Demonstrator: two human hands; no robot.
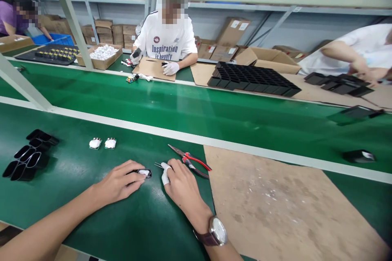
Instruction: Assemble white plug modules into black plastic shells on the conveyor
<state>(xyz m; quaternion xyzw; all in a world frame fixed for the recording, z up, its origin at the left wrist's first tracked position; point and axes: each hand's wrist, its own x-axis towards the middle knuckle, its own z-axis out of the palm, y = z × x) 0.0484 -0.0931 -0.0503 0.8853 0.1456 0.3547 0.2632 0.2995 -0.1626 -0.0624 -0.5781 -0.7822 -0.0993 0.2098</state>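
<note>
A small black casing [144, 173] lies on the green table [131, 220]. The left hand [119, 181] grips its near end with curled fingertips. Just beside it, the right hand [180, 187], one finger in a white cot, is closed on a thin metal tool [158, 165]. Red-handled pliers [191, 162] lie behind that hand, and two white parts [103, 143] lie further left. Across the belt, a co-worker's shirt [167, 43] reads "Inspiration is beauty".

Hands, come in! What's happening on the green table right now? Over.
Left hand holds small black part. Right hand pinches thin metal tool. Red pliers lie just beside it, nothing blocking.
</note>
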